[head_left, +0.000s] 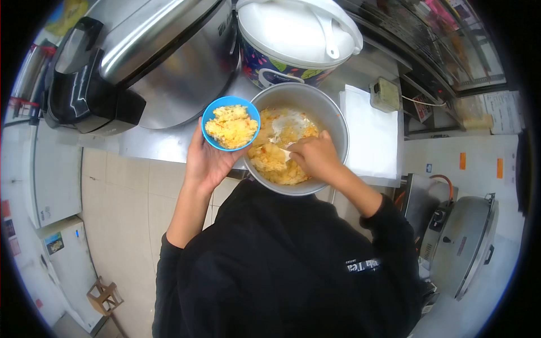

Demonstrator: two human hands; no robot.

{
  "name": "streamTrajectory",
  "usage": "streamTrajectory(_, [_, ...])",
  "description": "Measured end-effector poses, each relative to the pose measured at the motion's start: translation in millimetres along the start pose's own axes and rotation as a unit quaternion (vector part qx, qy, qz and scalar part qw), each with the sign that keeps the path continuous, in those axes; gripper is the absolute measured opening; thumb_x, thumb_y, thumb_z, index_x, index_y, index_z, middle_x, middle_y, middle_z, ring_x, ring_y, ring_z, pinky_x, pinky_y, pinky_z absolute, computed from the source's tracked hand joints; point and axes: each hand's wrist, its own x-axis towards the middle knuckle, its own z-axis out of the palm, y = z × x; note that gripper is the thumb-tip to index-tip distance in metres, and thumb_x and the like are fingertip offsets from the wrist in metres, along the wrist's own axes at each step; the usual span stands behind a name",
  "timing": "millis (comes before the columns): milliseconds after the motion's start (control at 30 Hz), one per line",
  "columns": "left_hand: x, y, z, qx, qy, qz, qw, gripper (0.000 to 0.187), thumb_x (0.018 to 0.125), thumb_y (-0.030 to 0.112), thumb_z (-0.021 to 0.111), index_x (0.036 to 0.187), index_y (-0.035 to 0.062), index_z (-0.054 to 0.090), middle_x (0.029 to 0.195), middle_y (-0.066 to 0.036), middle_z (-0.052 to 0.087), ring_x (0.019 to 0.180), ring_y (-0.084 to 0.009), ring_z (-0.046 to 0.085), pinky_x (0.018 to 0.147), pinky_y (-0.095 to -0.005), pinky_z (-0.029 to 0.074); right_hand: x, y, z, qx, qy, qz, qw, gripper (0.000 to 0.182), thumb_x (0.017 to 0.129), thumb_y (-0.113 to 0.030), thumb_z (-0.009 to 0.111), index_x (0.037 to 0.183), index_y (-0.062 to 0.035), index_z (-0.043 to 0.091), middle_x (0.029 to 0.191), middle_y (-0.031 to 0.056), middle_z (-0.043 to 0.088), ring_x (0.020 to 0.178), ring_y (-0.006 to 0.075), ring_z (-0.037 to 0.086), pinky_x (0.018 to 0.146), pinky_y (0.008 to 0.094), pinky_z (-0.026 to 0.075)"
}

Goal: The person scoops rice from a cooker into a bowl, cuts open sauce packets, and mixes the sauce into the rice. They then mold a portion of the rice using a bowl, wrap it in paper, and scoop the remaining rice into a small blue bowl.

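Observation:
My left hand (208, 160) is closed around a blue bowl (230, 99) heaped with yellow fried rice (232, 127). The bowl is at the left rim of a large round metal pot (335, 130). Inside the pot lies more rice (282, 170), with part of the pot's bottom bare. Reaching in from the right, my right hand (316, 153) grips a white utensil (286, 153), probably a spoon or rice paddle. Its working end is down in the rice and mostly hidden.
Behind the pot stands a patterned tub (282, 62) with a white lid and a handle. A big steel rice cooker (174, 73) with a black latch is at the left. White paper (369, 135) and a small greenish box (385, 94) lie on the right of the metal counter (147, 147). A wooden stool (104, 296) stands on the floor.

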Motion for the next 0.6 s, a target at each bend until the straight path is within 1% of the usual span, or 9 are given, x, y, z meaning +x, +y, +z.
streamTrajectory(33, [0, -1, 0, -0.001, -0.003, 0.002, 1.0, 0.055, 0.096, 0.045, 0.028, 0.132, 0.003, 0.034, 0.133, -0.017, 0.04, 0.12, -0.0327, 0.045, 0.096, -0.0469, 0.044, -4, 2, -1, 0.02, 0.004, 0.002, 1.0, 0.017, 0.081, -0.022, 0.057, 0.087, -0.0148, 0.07, 0.075, 0.0046, 0.066, 0.074, 0.0214, 0.061, 0.077, 0.0394, 0.031])
streamTrajectory(133, [0, 0, 2, -0.001, 0.0, -0.006, 1.0, 0.055, 0.096, 0.045, 0.028, 0.133, 0.0033, 0.033, 0.134, -0.018, 0.04, 0.121, -0.0328, 0.044, 0.096, -0.0474, 0.044, -3, 14, -14, 0.058, -0.045, 0.026, 0.997, 0.021, 0.08, -0.027, 0.058, 0.091, -0.0148, 0.071, 0.082, 0.0055, 0.068, 0.078, 0.0228, 0.061, 0.082, 0.0377, 0.031])
streamTrajectory(233, [-2, 5, 0, 0.002, -0.016, -0.01, 1.0, 0.054, 0.096, 0.043, 0.03, 0.133, 0.0027, 0.033, 0.135, -0.019, 0.039, 0.123, -0.0342, 0.042, 0.098, -0.049, 0.041, -4, 21, -38, 0.12, -0.034, 0.041, 0.991, 0.023, 0.078, -0.03, 0.059, 0.089, -0.0138, 0.071, 0.085, 0.0065, 0.068, 0.078, 0.024, 0.06, 0.084, 0.035, 0.032])
streamTrajectory(267, [-3, 7, -1, 0.004, -0.025, -0.011, 1.0, 0.054, 0.096, 0.042, 0.031, 0.133, 0.0024, 0.034, 0.135, -0.019, 0.039, 0.124, -0.035, 0.04, 0.099, -0.0497, 0.039, -5, 23, -47, 0.121, -0.029, 0.047, 0.991, 0.024, 0.078, -0.03, 0.059, 0.089, -0.0136, 0.071, 0.084, 0.0064, 0.068, 0.077, 0.0245, 0.06, 0.084, 0.0345, 0.032])
streamTrajectory(367, [-7, 10, 4, 0.045, -0.012, -0.018, 0.999, 0.055, 0.096, 0.043, 0.032, 0.133, 0.0024, 0.034, 0.134, -0.018, 0.04, 0.123, -0.0332, 0.042, 0.098, -0.0494, 0.04, -13, 30, -83, 0.125, -0.005, 0.065, 0.99, 0.024, 0.077, -0.031, 0.059, 0.088, -0.0131, 0.071, 0.082, 0.0066, 0.068, 0.072, 0.0256, 0.06, 0.083, 0.0335, 0.034])
streamTrajectory(433, [-8, 5, 10, 0.088, -0.005, -0.017, 0.996, 0.054, 0.096, 0.043, 0.032, 0.133, 0.0031, 0.033, 0.135, -0.017, 0.039, 0.123, -0.0312, 0.042, 0.099, -0.049, 0.04, -18, 32, -108, 0.131, 0.017, 0.072, 0.989, 0.024, 0.076, -0.031, 0.059, 0.087, -0.0131, 0.072, 0.08, 0.0073, 0.068, 0.07, 0.0255, 0.06, 0.081, 0.0334, 0.034])
streamTrajectory(567, [0, -22, 22, 0.141, -0.007, -0.034, 0.989, 0.053, 0.096, 0.042, 0.034, 0.133, 0.005, 0.031, 0.134, -0.015, 0.039, 0.124, -0.0277, 0.04, 0.1, -0.0498, 0.036, -19, 24, -143, 0.006, 0.062, 0.07, 0.996, 0.022, 0.075, -0.028, 0.058, 0.084, -0.0128, 0.072, 0.074, 0.0091, 0.066, 0.067, 0.0241, 0.059, 0.077, 0.0343, 0.035])
streamTrajectory(600, [4, -33, 25, 0.152, 0.019, -0.029, 0.988, 0.053, 0.096, 0.043, 0.032, 0.134, 0.0044, 0.033, 0.135, -0.014, 0.041, 0.124, -0.028, 0.04, 0.102, -0.0472, 0.033, -16, 18, -145, -0.024, 0.074, 0.069, 0.995, 0.022, 0.075, -0.028, 0.058, 0.084, -0.0123, 0.071, 0.073, 0.0094, 0.066, 0.066, 0.0237, 0.059, 0.076, 0.0346, 0.035])
